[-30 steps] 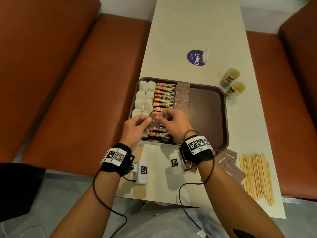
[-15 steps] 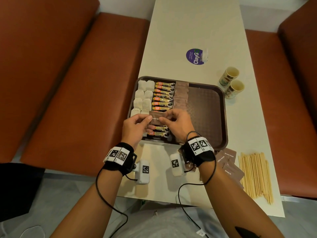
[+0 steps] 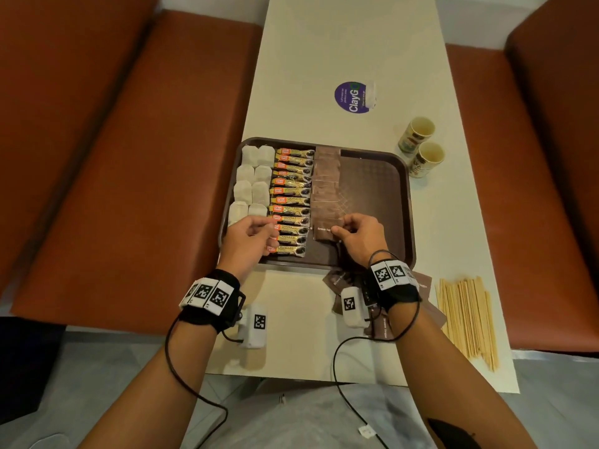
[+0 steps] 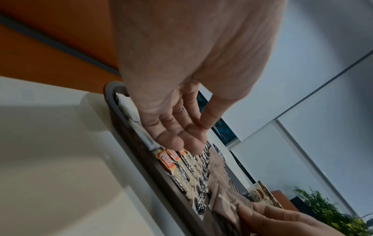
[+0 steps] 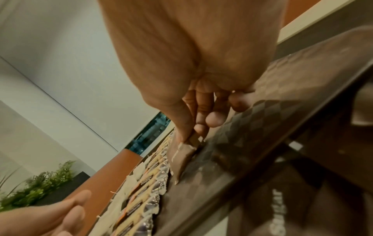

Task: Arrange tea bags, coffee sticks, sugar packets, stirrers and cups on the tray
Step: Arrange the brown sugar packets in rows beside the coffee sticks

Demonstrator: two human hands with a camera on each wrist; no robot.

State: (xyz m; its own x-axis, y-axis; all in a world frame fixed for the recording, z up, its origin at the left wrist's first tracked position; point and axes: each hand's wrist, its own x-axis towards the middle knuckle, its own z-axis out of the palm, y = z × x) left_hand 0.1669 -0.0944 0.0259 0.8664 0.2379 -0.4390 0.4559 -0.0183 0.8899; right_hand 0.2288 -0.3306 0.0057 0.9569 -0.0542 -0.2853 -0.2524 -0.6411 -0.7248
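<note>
With tea bags (image 3: pixel 251 186) and coffee sticks (image 3: pixel 291 199) lying in rows on the tray (image 3: pixel 409 202), the right hand (image 3: pixel 359 236) is pinching a sugar packet (image 3: pixel 324 233) at its column's near end, the left hand (image 3: pixel 248 236) hovering seemingly empty, fingers loosely curled — more packets (image 3: pixel 424 281), stirrers (image 3: pixel 466 319) and cups (image 3: pixel 421 145) are waiting on the table (image 3: pixel 324 43).

The right hand (image 5: pixel 193 67) fills the upper middle of the right wrist view. Its thumb and forefinger pinch the edge of a brown sugar packet (image 5: pixel 181 158), whose lower corner touches the patterned floor of the dark tray (image 5: pixel 282 99). Just left of the packet lie the coffee sticks (image 5: pixel 141 207) in a row, with white tea bags (image 5: pixel 139 172) beyond them. The left hand (image 5: pixel 50 215) reaches in at the lower left, fingers loosely extended.
</note>
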